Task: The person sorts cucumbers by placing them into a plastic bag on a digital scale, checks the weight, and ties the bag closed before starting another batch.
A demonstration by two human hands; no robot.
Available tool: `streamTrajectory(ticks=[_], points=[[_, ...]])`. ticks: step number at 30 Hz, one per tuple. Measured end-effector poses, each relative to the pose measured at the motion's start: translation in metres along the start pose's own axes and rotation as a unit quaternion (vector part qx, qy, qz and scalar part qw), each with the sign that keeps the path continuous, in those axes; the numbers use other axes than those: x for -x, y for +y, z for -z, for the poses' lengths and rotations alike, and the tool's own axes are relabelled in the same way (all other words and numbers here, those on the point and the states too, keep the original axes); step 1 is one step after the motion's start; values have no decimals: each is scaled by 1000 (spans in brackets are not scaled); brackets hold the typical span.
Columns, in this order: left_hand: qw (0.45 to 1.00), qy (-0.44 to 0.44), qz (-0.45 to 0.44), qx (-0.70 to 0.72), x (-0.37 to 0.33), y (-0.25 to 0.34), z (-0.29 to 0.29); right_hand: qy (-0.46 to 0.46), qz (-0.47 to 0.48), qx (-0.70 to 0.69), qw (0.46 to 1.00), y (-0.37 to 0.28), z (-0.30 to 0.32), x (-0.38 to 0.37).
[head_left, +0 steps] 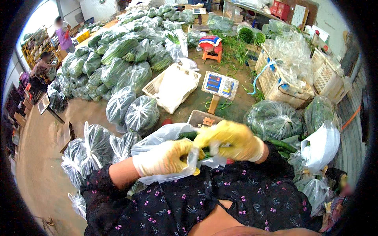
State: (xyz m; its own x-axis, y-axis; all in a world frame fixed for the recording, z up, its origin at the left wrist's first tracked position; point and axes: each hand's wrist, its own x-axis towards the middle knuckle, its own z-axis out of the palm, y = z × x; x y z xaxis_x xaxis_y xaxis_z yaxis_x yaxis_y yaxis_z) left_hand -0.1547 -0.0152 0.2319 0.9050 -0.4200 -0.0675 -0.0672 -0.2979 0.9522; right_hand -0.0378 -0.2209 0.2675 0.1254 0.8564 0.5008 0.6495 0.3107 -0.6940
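Note:
Both my hands wear white gloves with yellow-coated palms and fingers. My left hand (167, 156) is closed on the gathered edge of a clear plastic bag (160, 137) in front of my chest. Close beside it, my right hand (232, 141) is smeared by motion; its fingers are bent inward near the bag's mouth, with a whitish twist of plastic at them. Long dark green vegetables, which look like cucumbers (189, 135), show behind and between the hands, partly covered by bag and gloves. More of the same green vegetables (282, 146) lie by my right forearm.
A digital scale (219, 85) stands ahead. Left of it lies a white crate (149, 89). Tied bags of greens (142, 114) pile up left and behind. At right are a crate (271, 87) of loose plastic and a full bag (273, 120). Two people (63, 35) are far left.

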Motion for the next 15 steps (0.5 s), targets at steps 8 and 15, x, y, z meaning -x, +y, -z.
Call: streamTrajectory(ticks=[8, 15], points=[[975, -73, 8, 208, -14, -7, -3, -139, 94, 390, 906, -9, -13, -23], [911, 125, -207, -334, -20, -7, 3, -82, -49, 312, 945, 2, -15, -4]])
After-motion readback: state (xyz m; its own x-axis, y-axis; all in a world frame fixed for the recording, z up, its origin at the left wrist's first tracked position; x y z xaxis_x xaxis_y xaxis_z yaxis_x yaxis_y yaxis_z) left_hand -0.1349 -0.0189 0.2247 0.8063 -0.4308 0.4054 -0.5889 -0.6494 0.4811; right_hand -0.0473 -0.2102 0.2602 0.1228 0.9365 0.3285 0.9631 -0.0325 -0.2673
